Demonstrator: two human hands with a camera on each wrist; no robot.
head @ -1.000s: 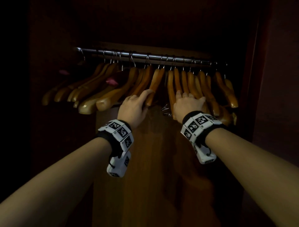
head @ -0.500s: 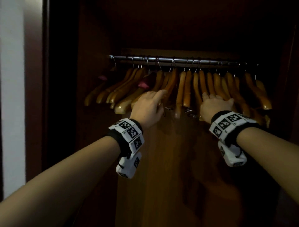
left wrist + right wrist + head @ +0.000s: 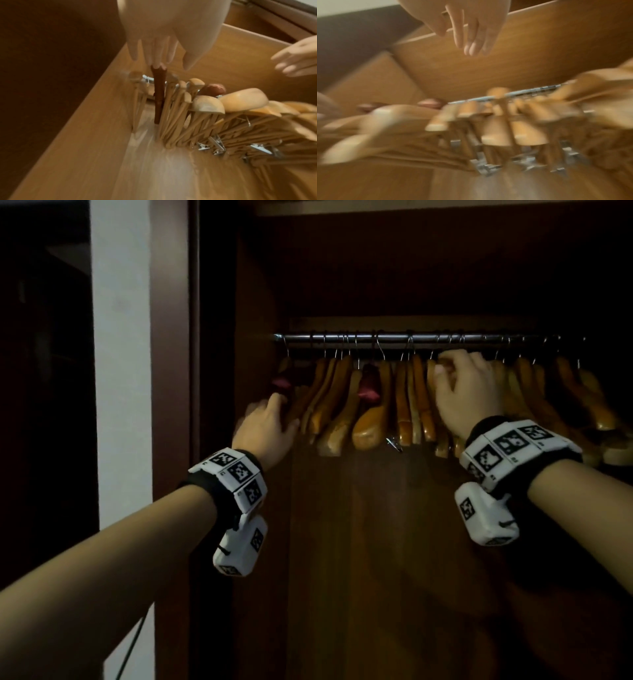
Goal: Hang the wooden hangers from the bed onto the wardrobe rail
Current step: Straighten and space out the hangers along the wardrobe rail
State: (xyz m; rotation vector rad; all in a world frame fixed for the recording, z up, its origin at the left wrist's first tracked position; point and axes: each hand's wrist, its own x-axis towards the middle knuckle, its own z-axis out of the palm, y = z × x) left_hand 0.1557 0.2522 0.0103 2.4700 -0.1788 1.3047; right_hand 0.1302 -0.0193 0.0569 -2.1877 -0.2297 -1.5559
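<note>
Round silver wardrobe rail [image 3: 394,337]: polished metal, shiny. Row of honey-coloured wooden hangers [image 3: 373,405]: smooth, glossy varnish; thin wire hooks, small bright metal clips [image 3: 216,145]. Brown wardrobe panels [image 3: 376,559]: wood grain, satin sheen.

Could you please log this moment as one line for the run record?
stage: spreading hangers on rail | left hand: open, touching leftmost hangers | right hand: open, at hanger tops | nothing held
</note>
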